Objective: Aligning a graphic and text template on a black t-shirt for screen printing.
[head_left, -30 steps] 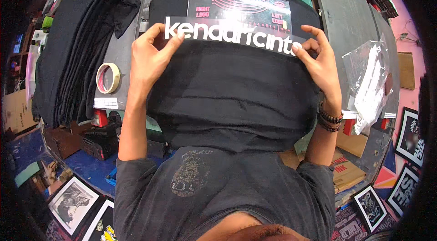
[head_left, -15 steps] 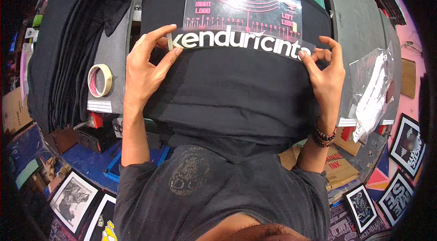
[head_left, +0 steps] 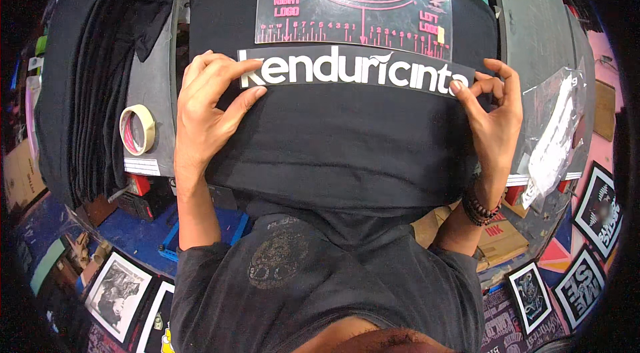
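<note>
A black T-shirt (head_left: 333,133) is spread flat in front of me, its neckline at the far end. Just below the neck lies a clear alignment ruler (head_left: 313,10) with pink markings and curved lines. Against its lower edge is a transfer strip (head_left: 427,86), a dark film with white lettering. My left hand (head_left: 212,96) pinches the strip's left end between thumb and fingers. At its right end, my right hand (head_left: 493,103) grips the corner, thumb on top and the other fingers curled. A beaded bracelet circles my right wrist.
A roll of masking tape (head_left: 137,129) stands on the grey board at left, beside a stack of folded black garments (head_left: 83,86). To the right, a clear plastic bag (head_left: 553,136) lies on another grey board. Framed pictures (head_left: 119,294) and a cardboard box (head_left: 500,241) are lower down.
Both hands have shifted slightly apart and toward me with the transfer strip. Its upper edge, which overlapped the ruler, now sits just below it. The whole view has shifted a little.
</note>
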Motion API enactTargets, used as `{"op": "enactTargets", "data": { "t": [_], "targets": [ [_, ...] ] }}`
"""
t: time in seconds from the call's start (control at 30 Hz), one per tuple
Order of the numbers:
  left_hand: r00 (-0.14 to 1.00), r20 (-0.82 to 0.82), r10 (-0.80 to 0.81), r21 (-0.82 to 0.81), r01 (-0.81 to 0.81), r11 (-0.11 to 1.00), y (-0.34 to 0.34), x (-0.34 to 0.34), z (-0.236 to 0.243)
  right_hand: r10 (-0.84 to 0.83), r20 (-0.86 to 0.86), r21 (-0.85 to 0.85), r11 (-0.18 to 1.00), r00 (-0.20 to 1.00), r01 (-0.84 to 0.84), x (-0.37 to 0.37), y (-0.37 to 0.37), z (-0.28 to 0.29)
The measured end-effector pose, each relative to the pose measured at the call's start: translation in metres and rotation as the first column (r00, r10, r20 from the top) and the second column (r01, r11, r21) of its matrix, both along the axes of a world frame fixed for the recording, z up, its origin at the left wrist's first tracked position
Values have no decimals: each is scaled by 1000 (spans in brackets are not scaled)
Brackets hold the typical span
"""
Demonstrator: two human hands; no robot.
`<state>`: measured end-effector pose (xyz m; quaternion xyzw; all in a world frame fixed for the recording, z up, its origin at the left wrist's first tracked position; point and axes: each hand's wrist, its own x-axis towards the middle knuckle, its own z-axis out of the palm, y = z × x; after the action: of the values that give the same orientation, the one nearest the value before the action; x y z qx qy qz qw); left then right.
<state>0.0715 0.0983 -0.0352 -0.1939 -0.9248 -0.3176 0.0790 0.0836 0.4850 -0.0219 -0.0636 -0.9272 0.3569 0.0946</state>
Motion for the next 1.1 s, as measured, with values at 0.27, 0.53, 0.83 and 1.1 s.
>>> {"op": "enactTargets", "data": {
  "t": [0.27, 0.53, 0.83, 1.1],
  "targets": [
    [998, -48, -37, -76, 34, 997, -2, 0, -3, -32, 74, 18, 999, 997, 30, -3, 1, 0],
    [996, -79, -37, -91, 30, 995, 0, -2, -3, 67, -80, 294, 955, 995, -40, 1, 1, -7],
    [994, -107, 2, -107, -14, 994, 2, -6, -7, 80, -66, 353, 934, 995, -52, 3, 3, -5],
    [994, -112, 13, -111, -25, 994, 2, -4, -8, 99, -77, 360, 931, 992, -66, 4, 2, -4]
  ]
}}
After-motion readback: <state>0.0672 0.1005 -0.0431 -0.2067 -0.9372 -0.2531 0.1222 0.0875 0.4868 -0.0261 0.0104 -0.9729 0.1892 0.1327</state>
